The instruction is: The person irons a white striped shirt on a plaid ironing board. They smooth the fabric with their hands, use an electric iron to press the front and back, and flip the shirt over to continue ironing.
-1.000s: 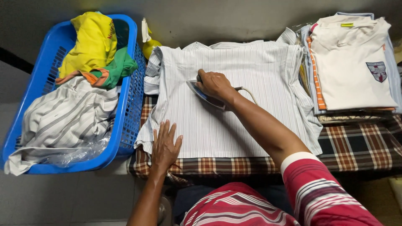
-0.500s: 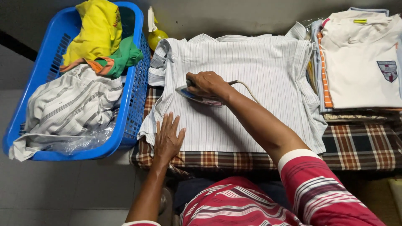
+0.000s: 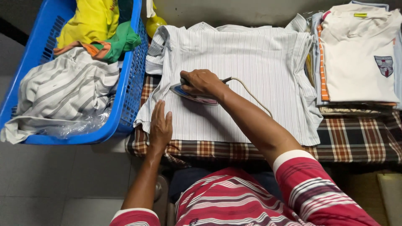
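R hand [image 3: 203, 81] grip closed on iron [image 3: 192, 94], tip pointing left, long axis left-right; L hand [image 3: 160, 127] flat on shirt [image 3: 251, 54].

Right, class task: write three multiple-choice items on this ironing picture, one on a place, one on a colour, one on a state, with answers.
1. Where does the blue basket stand?
A. left of the striped shirt
B. right of it
C. on top of it

2. What colour is the topmost garment in the basket?
A. red
B. yellow
C. black

3. How is the left hand?
A. closed round the iron
B. raised in the air
C. flat on the shirt

Answers: 1 A, the basket sits at the shirt's left edge; 2 B, yellow cloth lies uppermost; 3 C, its palm presses the hem while the right hand has the grip on the iron.
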